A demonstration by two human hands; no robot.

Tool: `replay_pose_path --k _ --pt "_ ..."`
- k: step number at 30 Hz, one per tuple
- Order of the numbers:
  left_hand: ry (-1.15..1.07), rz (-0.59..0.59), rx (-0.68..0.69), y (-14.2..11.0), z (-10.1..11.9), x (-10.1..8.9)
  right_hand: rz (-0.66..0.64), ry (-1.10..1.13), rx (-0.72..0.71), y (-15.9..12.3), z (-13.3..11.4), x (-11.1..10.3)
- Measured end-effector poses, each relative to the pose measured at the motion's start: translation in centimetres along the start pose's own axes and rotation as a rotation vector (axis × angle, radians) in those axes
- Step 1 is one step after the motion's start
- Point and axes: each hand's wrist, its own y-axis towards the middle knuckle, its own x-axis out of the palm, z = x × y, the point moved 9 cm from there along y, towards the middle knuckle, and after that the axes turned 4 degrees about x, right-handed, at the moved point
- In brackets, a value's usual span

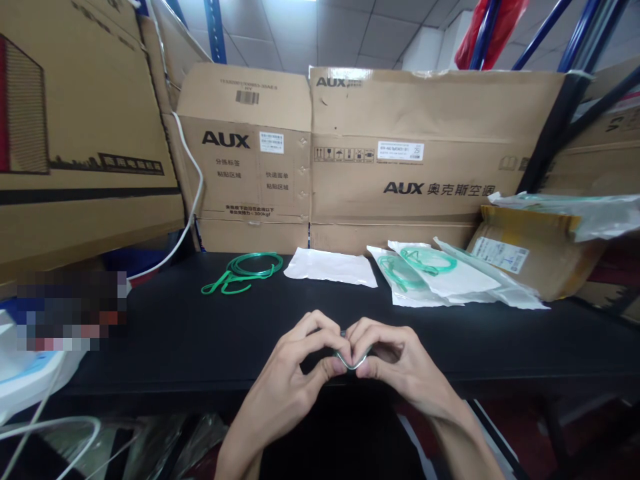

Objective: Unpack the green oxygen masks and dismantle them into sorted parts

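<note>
My left hand (pixel 299 363) and my right hand (pixel 397 357) meet at the front edge of the table, fingertips touching. Between them they pinch a small, thin, shiny strip (pixel 353 367), bent into a V with its point towards me. The fingers cover most of it, so its exact kind cannot be made out. Beyond my left hand lies a coil of green clear tubing (pixel 255 265) with a looped end. A white flat pouch (pixel 331 267) rests beside it, past my fingertips.
To the right, several clear-and-white packets (pixel 425 267) with green tubing overlap on the black table (pixel 200 347). A taped carton (pixel 530 250) stands behind them with another packet on top. Upright cardboard (pixel 435 120) walls the back. A white device (pixel 45 373) and cable (pixel 193 207) are left.
</note>
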Motion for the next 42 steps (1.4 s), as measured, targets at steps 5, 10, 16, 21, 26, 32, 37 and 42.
replay_pose_path --k 5,10,16,21,26,32,37,42 --pt "-0.001 0.016 0.006 0.0 -0.1 -0.2 0.004 0.009 -0.003 -0.2 0.2 0.2" --pt "-0.002 0.012 0.003 0.1 0.0 0.0 -0.006 -0.013 -0.027 -0.3 -0.2 0.3" --pt "0.003 0.011 0.008 0.1 0.0 0.1 -0.002 -0.037 -0.018 -0.2 -0.1 0.2" --pt "-0.032 0.050 0.034 0.1 0.4 -0.4 0.024 -0.010 -0.009 -0.3 0.0 0.0" --pt "-0.070 0.079 0.106 -0.2 1.1 -0.8 0.044 -0.022 0.008 -0.5 0.0 -0.2" --pt "0.074 0.188 0.300 -0.5 2.6 -0.9 0.018 0.023 -0.024 -0.4 -0.3 0.1" --pt "0.250 0.314 0.457 -1.1 3.9 -0.6 0.009 -0.002 -0.023 -0.6 -0.2 0.4" --pt "0.338 0.365 0.476 -1.3 4.1 -0.4 0.018 -0.072 -0.038 -0.4 -0.5 0.6"
